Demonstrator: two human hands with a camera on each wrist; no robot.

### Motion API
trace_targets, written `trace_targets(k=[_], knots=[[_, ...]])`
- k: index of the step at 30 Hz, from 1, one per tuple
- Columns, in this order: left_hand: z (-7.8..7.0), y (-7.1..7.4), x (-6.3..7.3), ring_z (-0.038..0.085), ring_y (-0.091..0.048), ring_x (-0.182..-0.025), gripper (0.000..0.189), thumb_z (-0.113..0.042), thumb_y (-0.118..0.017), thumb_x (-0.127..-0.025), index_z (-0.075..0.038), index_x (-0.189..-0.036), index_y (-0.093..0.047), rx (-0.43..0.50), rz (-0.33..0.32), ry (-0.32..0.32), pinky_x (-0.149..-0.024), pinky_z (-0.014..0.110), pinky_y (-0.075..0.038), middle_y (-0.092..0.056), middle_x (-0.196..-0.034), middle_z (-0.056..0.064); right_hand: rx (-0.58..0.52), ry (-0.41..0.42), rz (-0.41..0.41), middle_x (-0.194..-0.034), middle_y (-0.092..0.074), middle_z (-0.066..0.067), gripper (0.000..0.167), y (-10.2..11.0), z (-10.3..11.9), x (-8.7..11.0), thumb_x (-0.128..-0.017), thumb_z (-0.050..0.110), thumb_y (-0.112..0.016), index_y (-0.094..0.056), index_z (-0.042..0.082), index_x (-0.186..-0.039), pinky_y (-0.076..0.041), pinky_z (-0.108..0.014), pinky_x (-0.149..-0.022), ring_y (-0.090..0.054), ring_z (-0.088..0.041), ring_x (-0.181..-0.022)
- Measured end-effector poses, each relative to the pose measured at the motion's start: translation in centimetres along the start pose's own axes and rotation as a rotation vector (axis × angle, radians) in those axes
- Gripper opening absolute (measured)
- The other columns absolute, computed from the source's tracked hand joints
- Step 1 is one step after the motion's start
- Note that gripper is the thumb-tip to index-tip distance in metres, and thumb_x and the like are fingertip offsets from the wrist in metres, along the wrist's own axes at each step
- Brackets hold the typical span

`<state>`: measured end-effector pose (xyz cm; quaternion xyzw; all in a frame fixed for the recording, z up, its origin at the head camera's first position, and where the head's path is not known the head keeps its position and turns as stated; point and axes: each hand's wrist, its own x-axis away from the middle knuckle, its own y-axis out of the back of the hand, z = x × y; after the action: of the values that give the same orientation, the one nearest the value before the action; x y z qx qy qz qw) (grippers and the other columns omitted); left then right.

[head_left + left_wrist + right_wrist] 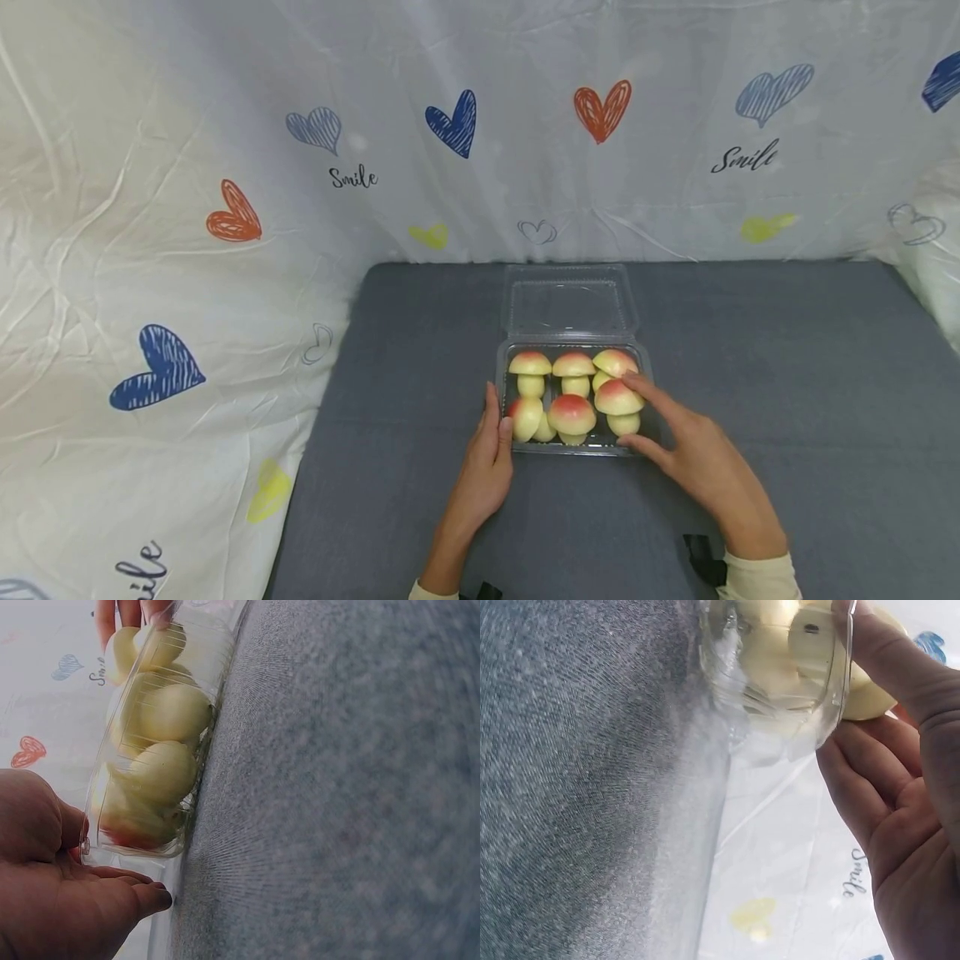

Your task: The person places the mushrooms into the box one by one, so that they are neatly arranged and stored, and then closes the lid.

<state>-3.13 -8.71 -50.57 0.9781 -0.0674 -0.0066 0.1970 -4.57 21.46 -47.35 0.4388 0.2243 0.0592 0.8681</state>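
A clear plastic clamshell container (573, 448) lies on the table, its lid (567, 302) folded back on the far side. Several pale yellow toy mushrooms with reddish caps fill it in two rows. The left hand (483, 467) holds the container's left side, thumb at the rim and fingers along the outside. At the front right, the right hand (705, 454) pinches a toy mushroom (619, 400) between thumb and fingers, cap on the far side. Another mushroom (572, 415) stands in the middle of the front row, and a tilted one (525, 417) is beside the left thumb.
A dark grey cloth (420, 350) covers the table. White curtain fabric (525, 50) printed with hearts and "Smile" hangs behind and at the left. Black straps (705, 560) show near the wrists.
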Motion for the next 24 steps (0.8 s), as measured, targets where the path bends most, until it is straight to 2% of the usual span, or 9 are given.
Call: trace_targets(k=[8,17,24], knots=[[-0.06,-0.06,0.06,0.025,-0.010,-0.162,0.066,-0.037,-0.034,-0.118,-0.009,-0.170,-0.006,0.001,-0.003,-0.002,-0.129,0.054,-0.017,-0.006,-0.178,0.010,0.038,-0.016,-0.009,-0.147,-0.063,-0.014,0.096,-0.46,0.17,0.15,-0.077,0.020,-0.095,-0.047,0.022,-0.161,-0.059,-0.056,-0.084,-0.074,-0.037,-0.112],[-0.07,-0.07,0.11,0.024,-0.010,-0.162,0.066,-0.036,-0.036,-0.117,-0.010,-0.170,-0.005,0.006,-0.005,0.007,-0.129,0.055,-0.017,-0.006,-0.178,0.008,0.072,0.032,-0.058,-0.145,-0.067,-0.005,0.083,-0.79,0.19,0.33,-0.080,0.016,-0.093,-0.057,0.021,-0.154,-0.060,-0.050,-0.081,-0.076,-0.030,-0.106],[-0.09,-0.08,0.11,0.024,-0.010,-0.162,0.067,-0.037,-0.036,-0.117,-0.009,-0.170,-0.006,0.011,-0.001,0.005,-0.128,0.055,-0.017,-0.006,-0.178,0.008,0.081,0.050,-0.072,-0.144,-0.067,-0.005,0.078,-0.79,0.24,0.43,-0.079,0.014,-0.092,-0.061,0.020,-0.151,-0.060,-0.052,-0.078,-0.077,-0.031,-0.102]])
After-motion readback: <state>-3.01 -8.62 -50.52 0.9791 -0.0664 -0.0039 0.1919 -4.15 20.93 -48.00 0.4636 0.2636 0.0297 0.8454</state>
